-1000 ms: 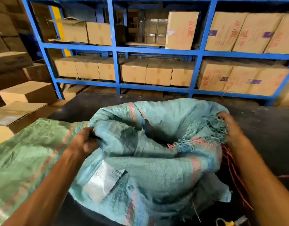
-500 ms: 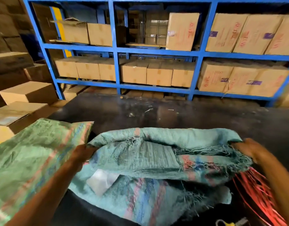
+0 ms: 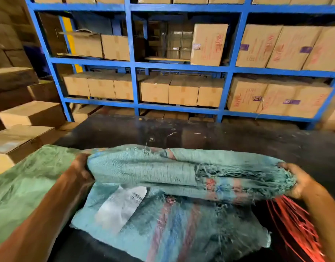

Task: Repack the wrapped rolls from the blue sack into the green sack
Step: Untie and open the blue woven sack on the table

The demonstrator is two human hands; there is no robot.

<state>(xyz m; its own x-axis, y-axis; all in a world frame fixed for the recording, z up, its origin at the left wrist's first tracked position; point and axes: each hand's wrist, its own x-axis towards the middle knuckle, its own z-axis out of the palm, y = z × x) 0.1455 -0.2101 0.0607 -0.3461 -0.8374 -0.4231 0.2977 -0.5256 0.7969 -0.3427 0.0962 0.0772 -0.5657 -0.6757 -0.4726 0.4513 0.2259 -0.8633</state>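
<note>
Single head cam, looks fwd and down, close over hands at frame bottom; shelving (image 3: 181, 65) fills top.

A blue steel rack (image 3: 133, 65) was seen filling the far side, its shelves loaded with brown cartons (image 3: 182, 92) set side by side, some stamped in red with purple labels (image 3: 291, 101). One tall carton (image 3: 208, 44) was stood upright on the middle shelf, with a yellow post (image 3: 69, 33) glimpsed behind the rack at the left. More cartons (image 3: 30, 113) were stacked in steps down the left edge. A dark tabletop (image 3: 210, 137) was spread across the middle, flecked with bits of debris. A bundle of red strings (image 3: 293, 224) was caught at the lower right, blurred. A white printed label (image 3: 123, 205) was seen low in the middle, its barcode too smeared to be read
</note>
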